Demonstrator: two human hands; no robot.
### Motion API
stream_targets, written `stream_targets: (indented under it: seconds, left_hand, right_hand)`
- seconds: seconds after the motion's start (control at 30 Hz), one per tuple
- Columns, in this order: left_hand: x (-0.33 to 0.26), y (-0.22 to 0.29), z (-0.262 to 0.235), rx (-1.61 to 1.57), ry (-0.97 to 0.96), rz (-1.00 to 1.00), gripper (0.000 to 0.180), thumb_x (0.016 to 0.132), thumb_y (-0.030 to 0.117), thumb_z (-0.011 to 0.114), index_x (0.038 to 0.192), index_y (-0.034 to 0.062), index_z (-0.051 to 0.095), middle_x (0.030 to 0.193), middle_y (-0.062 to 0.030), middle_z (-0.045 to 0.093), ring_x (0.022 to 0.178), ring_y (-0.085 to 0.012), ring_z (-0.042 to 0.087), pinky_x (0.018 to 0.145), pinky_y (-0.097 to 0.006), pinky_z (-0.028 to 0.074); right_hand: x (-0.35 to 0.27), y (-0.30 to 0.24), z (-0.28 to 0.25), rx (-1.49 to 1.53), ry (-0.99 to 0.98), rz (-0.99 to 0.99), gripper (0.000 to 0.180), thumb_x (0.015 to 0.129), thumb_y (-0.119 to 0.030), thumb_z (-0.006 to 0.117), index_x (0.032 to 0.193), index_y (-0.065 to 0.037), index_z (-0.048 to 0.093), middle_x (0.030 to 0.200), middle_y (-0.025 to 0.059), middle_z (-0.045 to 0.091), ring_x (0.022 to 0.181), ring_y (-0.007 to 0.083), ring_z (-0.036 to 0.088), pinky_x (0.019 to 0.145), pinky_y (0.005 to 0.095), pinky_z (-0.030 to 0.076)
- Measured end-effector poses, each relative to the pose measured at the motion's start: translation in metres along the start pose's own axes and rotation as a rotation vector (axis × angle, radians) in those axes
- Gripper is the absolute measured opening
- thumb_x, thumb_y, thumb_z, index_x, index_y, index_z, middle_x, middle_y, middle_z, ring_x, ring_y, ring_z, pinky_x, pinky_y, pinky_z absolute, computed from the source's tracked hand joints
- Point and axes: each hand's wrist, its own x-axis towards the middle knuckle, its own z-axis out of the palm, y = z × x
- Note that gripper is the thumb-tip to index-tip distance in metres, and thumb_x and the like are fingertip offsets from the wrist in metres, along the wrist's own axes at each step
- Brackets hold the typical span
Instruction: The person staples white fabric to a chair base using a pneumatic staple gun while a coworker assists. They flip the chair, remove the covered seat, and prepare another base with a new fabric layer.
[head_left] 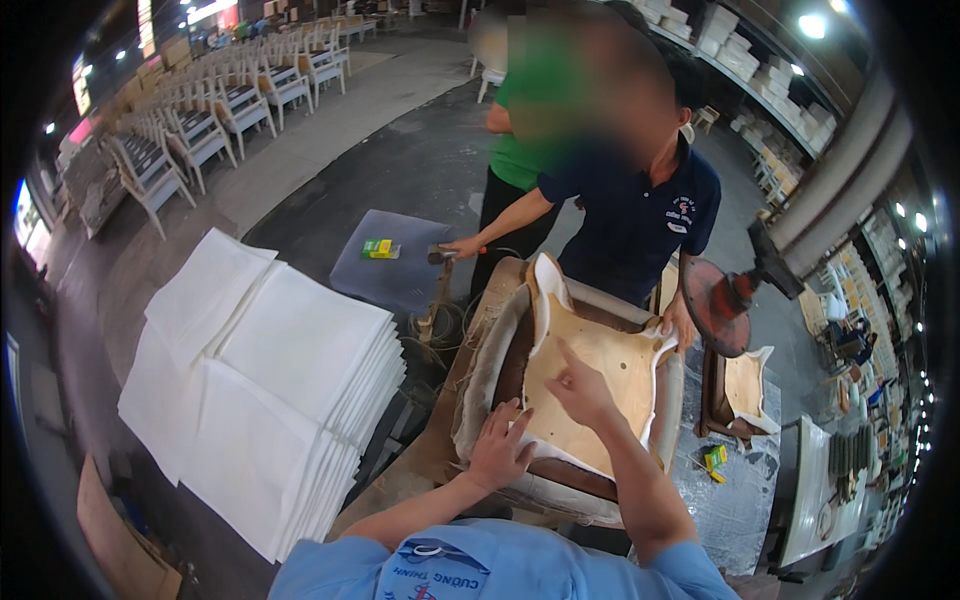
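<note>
Seat panel (622, 345), seemingly under inspection: left hand (502, 450) spread by its edge, right hand (584, 390) pointing, neither pinching; lifting would require gripping.

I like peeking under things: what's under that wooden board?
Around the edge of the wooden board there's white lining, then brown material, within a pale padded ring. What lies straight underneath is hidden by the board itself.
</note>
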Motion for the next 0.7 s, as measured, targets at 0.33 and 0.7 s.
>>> stream_targets:
  seconds: [0.33, 0.7]
  left_hand:
    - [0.002, 0.016, -0.007, -0.394, 0.058, -0.300, 0.081, 0.105, 0.034, 0.077, 0.172, 0.0066, 0.039, 0.176, -0.0316, 0.029, 0.160, -0.0501, 0.037, 0.130, -0.053, 0.037]
    - [0.015, 0.024, -0.046, -0.083, -0.370, -0.608, 0.076, 0.100, 0.043, 0.078, 0.157, -0.0016, 0.055, 0.144, -0.0303, 0.069, 0.132, -0.0450, 0.069, 0.111, -0.052, 0.055]
  right_hand:
    - [-0.183, 0.197, -0.054, -0.453, 0.594, 0.578, 0.084, 0.085, -0.040, 0.093, 0.151, -0.001, 0.060, 0.131, 0.0326, 0.072, 0.127, 0.0468, 0.069, 0.106, 0.0532, 0.055]
    - [-0.191, 0.214, -0.079, -0.501, -0.025, 0.717, 0.060, 0.085, -0.044, 0.090, 0.123, 0.001, 0.077, 0.121, 0.0273, 0.080, 0.115, 0.0456, 0.077, 0.099, 0.0540, 0.060]
